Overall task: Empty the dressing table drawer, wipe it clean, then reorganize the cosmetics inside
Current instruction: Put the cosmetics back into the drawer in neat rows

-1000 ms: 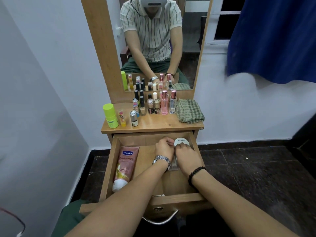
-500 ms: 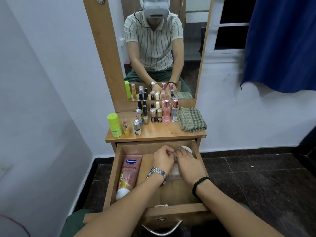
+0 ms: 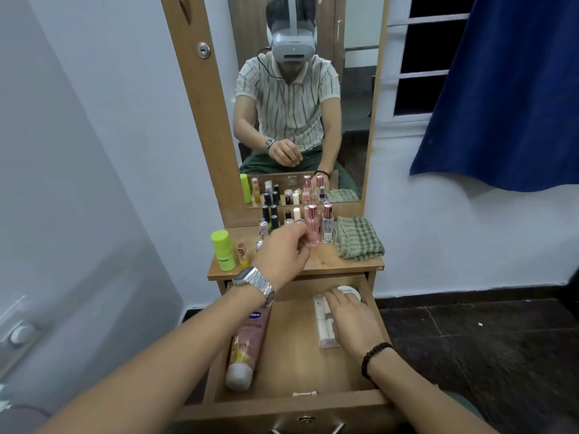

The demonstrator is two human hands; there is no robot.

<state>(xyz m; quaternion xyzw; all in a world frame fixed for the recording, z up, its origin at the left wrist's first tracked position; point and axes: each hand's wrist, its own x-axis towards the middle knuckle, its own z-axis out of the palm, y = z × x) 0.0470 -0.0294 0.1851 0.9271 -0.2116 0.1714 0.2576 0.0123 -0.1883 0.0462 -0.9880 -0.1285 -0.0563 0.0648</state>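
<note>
Drawer (image 3: 283,402) pulled out; Vaseline tube (image 3: 247,346) lies along its left side. Right hand (image 3: 352,321) flat, fingers spread, pressing a clear case (image 3: 322,324) beside a round compact (image 3: 352,292). Left hand (image 3: 282,255) loosely curled over the tabletop bottles (image 3: 313,225) (contents, if any: cannot tell).

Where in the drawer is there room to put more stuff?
The drawer floor is bare between the lotion tube and the clear pack, and along the front. The back right corner is crowded: the round compact and right hand are there.
</note>
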